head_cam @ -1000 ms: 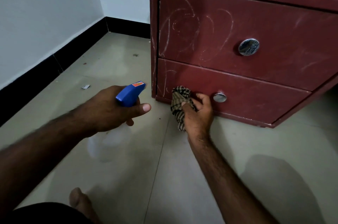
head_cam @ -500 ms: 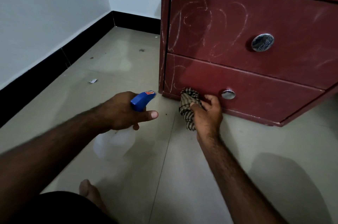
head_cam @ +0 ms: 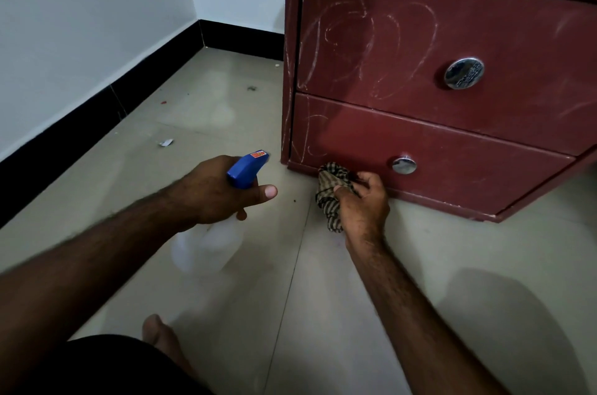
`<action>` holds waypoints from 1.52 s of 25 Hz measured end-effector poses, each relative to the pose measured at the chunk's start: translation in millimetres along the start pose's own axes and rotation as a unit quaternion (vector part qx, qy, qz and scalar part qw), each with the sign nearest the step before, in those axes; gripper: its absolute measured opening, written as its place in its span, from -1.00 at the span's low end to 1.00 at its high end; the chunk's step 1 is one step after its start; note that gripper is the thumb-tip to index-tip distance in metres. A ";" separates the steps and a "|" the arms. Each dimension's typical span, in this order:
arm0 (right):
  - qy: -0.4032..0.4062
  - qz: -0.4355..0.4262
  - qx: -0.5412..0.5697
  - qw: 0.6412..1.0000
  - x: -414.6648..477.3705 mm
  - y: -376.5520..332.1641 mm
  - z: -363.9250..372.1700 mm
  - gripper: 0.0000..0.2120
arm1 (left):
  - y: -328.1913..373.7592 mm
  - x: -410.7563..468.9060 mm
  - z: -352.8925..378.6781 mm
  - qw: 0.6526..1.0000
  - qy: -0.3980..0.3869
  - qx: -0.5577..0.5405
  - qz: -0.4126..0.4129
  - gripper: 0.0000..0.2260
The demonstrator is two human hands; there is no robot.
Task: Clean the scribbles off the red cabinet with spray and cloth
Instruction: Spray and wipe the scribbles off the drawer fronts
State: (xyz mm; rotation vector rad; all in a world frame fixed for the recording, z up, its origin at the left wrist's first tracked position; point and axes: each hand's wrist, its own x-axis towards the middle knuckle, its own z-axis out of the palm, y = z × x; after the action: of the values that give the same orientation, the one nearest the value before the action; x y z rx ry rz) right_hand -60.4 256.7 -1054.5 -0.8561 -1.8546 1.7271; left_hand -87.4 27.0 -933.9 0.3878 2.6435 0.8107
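The red cabinet (head_cam: 504, 117) stands on the floor with two drawers, each with a round metal knob. White scribbles (head_cam: 365, 39) cover the left of the upper drawer, and fainter ones (head_cam: 310, 139) mark the lower drawer's left end. My left hand (head_cam: 213, 191) grips a spray bottle (head_cam: 247, 165) with a blue head and a clear body, its nozzle pointing at the cabinet's lower left corner. My right hand (head_cam: 363, 204) grips a checked cloth (head_cam: 331, 191) against the bottom edge of the lower drawer, left of its knob (head_cam: 403, 165).
White walls with a black skirting (head_cam: 106, 107) close the corner on the left. A scrap of paper (head_cam: 166, 142) and small specks lie on the tiled floor. My bare foot (head_cam: 158, 333) rests at the bottom.
Both hands stay low by the cabinet's bottom left; the cloth hand has slid slightly down along the lower drawer's edge. The view has shifted, so the cabinet sits further right.
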 end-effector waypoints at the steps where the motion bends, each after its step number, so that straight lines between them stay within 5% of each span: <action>1: -0.005 -0.006 0.014 1.000 0.3 -2.1 2.9 -0.64 | 0.1 0.1 -0.1 1.000 0.000 0.001 -0.003 -0.60; 5: -0.028 -0.039 0.036 0.998 0.5 -5.9 11.2 -0.69 | -2.0 1.9 -1.8 1.000 -0.002 -0.007 -0.011 -0.57; 9: -0.017 0.017 -0.001 1.000 -0.7 6.9 12.8 -0.66 | -3.6 2.2 -2.5 1.000 -0.005 -0.010 -0.011 -0.45; 14: -0.038 -0.041 0.085 0.995 -4.5 -7.9 19.2 -0.70 | -3.2 2.7 -2.3 1.000 0.000 -0.007 -0.007 -0.58; 21: -0.033 0.013 -0.016 0.999 -6.1 8.6 19.5 -0.70 | -3.8 3.4 -1.4 1.000 -0.007 -0.010 -0.008 -0.51; 26: -0.070 -0.048 0.068 0.994 -7.2 -3.4 28.3 -0.76 | -2.7 3.0 -1.6 1.000 -0.001 -0.016 -0.011 -0.54; 31: -0.049 0.006 -0.042 0.998 -8.0 15.0 26.7 -0.73 | -4.1 5.0 -2.0 1.000 0.000 -0.010 -0.013 -0.56; 38: -0.075 -0.035 0.051 0.995 -10.5 -10.7 46.8 -0.72 | -5.3 5.1 -4.1 1.000 0.011 -0.011 -0.009 -0.58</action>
State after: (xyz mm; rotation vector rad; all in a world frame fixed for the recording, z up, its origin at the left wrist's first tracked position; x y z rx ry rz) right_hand -87.4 216.2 -1048.0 -0.6305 -1.8489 1.8692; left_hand -94.5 22.5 -935.1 0.3518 2.6515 0.8433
